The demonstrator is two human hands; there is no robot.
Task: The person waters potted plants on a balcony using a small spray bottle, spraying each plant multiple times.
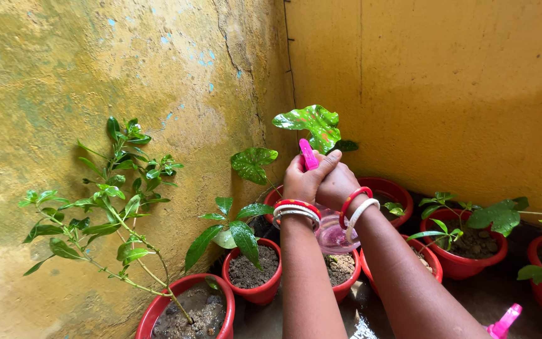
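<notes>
Above the red pots (255,276) in the yellow corner, left hand (302,179) and right hand (337,185) grasp a pink spray bottle (334,235), its nozzle (307,152) rising between the fingers (327,164); spotted caladium leaves (312,125) crowd just behind.

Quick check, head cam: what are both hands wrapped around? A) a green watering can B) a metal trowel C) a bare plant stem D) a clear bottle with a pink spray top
D: the left hand and right hand clasp a spray bottle, its pink nozzle poking up above the fingers and its clear body hanging below the wrists over the red pots.
</notes>
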